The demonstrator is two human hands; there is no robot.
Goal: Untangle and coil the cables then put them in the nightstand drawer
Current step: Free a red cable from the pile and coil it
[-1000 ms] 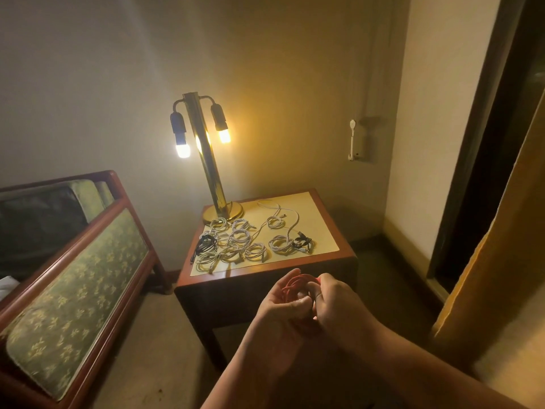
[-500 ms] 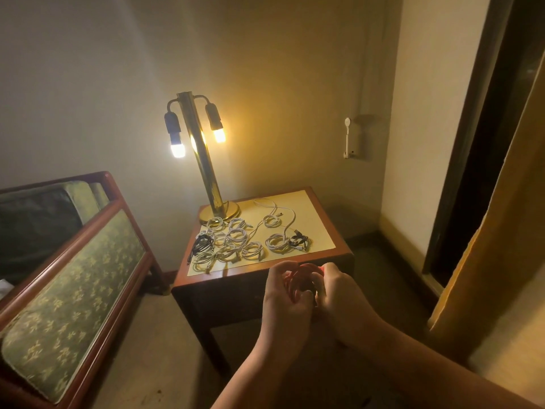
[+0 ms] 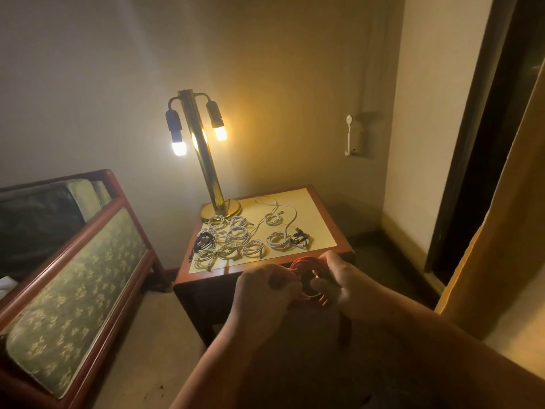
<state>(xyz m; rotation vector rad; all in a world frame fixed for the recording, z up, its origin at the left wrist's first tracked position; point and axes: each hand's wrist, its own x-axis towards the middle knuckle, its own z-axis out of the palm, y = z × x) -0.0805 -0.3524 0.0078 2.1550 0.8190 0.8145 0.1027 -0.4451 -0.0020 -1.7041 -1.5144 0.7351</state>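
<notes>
Both grips clench the red cable coil [image 3: 302, 262], held between left hand [image 3: 265, 287] and right hand [image 3: 339, 281].

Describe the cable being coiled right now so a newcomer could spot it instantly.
Find the brass lamp on the nightstand, then come forward past the table's front edge. There the left hand and right hand grip a red cable in the air. It is the only red one; the coils lying on the tabletop are white or black.
</notes>
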